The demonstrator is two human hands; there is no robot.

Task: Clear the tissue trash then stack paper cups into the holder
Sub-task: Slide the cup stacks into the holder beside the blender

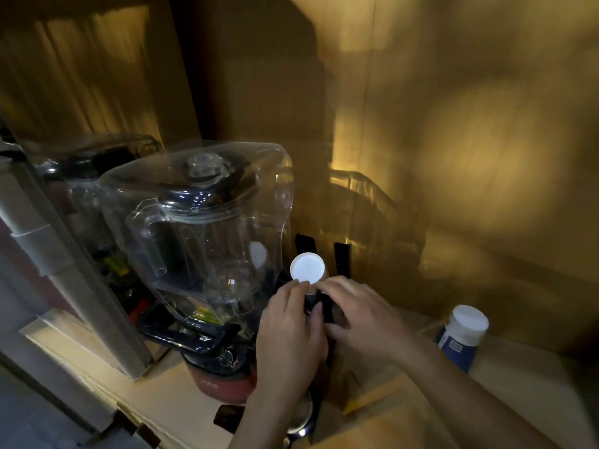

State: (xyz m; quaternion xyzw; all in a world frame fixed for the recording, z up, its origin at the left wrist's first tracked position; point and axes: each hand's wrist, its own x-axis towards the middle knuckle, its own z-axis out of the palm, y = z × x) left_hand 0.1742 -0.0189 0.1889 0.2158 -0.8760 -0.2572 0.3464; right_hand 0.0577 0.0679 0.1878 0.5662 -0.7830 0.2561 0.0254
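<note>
The head view looks down on both hands meeting just right of a blender, and the fingers (299, 286) of the left hand (288, 328) are pinched against the near edge of a white disc, which reads as the closed bottom of an upturned paper cup (307, 268). The right hand (359, 315) curls in from the other side, its fingertips touching the same cup just below the disc, so both hands grasp it rather than lie loose. The cup's wall is hidden behind the fingers; judging from the disc facing up and a little toward the camera, its long axis runs roughly upright, tilted slightly toward the person. Around and behind it rise the black upright bars of the holder (342, 259), two beyond the cup and at least one between the hands, so the cup appears to sit inside the holder already or just at its mouth; which cannot be told. The coming move probably turns on pressing straight down along that axis, and both hands are equally near. Further right, well apart on the pale worktop (534, 393), a blue stack of cups (462, 335) stands upside down, nearer the right hand. To the left stands the clear blender (194, 228). No tissue trash shows.
</note>
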